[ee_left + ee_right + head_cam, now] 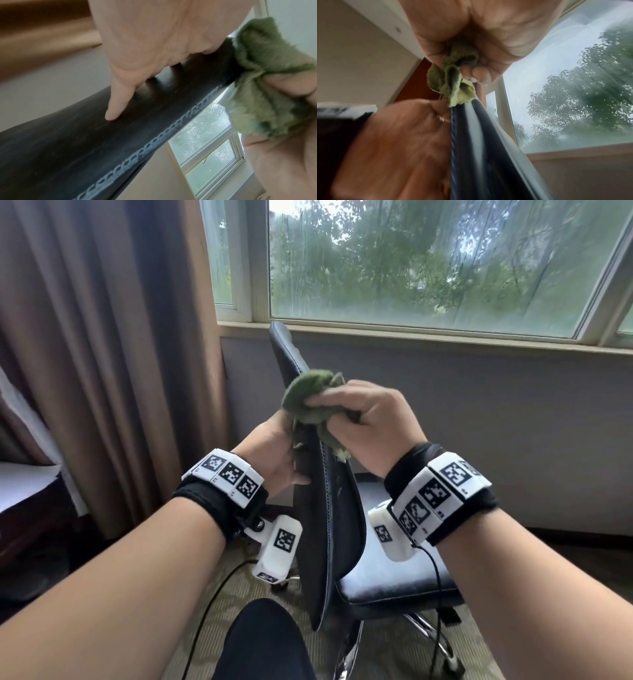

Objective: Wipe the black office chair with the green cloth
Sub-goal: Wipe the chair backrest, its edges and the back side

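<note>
Head view: the chair (325,508) stands side-on by the window (428,261), its backrest edge running up between both arms. The right hand (370,419) is clenched round the cloth (308,398), bunched and pressed against that edge about halfway up. The left hand (274,453) sits just below, thumb on the near face, bracing the backrest.

Left wrist view: the palm (154,40) lies on the black back panel, little finger (118,102) straight along it, the other fingers wrapped over the far side and hidden (so a hold, not a flat press). The cloth (260,75) is touching the stitched seam (154,140) just ahead.

Right wrist view: fingers (479,74) curl tight on the cloth (453,81), its loose corners spilling onto the edge.

My read: the cloth is soft, light and fluffy, best kept wadded in the fist; the chair looks smooth, probably slippery, and on casters likely to roll, so holding the backrest edge makes sense.
</note>
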The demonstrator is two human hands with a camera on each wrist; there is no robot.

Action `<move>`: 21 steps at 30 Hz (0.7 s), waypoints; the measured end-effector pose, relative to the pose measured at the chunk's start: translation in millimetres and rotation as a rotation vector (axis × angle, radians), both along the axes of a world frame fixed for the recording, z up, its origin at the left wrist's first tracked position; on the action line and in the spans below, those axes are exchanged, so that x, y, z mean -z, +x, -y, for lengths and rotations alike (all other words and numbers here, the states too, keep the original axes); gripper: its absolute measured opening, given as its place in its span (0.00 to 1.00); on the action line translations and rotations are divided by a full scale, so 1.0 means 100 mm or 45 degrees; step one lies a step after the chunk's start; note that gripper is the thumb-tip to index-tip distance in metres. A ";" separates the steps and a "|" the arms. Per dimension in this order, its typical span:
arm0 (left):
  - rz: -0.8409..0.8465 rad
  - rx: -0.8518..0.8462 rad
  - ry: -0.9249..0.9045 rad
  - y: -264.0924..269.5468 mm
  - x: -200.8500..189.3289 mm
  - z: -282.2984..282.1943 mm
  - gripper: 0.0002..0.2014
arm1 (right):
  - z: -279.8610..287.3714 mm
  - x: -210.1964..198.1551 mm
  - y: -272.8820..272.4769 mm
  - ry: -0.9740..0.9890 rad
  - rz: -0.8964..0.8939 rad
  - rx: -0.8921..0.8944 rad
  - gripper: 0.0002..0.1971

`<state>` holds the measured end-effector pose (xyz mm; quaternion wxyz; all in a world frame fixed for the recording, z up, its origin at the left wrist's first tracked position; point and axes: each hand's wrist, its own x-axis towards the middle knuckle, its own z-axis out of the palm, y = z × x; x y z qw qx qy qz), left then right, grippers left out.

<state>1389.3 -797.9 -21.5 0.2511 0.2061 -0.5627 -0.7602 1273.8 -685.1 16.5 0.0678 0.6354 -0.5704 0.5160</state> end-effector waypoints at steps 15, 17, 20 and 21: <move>-0.174 0.043 0.066 0.21 -0.05 -0.01 0.31 | 0.01 -0.13 0.11 -0.069 0.001 0.094 0.12; -0.184 0.005 0.021 0.24 -0.06 -0.02 0.28 | -0.03 -0.18 0.10 -0.097 -0.077 0.140 0.15; -0.163 -0.015 -0.026 0.27 -0.09 -0.06 0.26 | -0.06 -0.22 0.07 -0.092 -0.206 0.148 0.23; -0.157 -0.021 -0.031 0.26 -0.09 -0.07 0.25 | -0.06 -0.21 0.06 -0.090 -0.241 0.141 0.23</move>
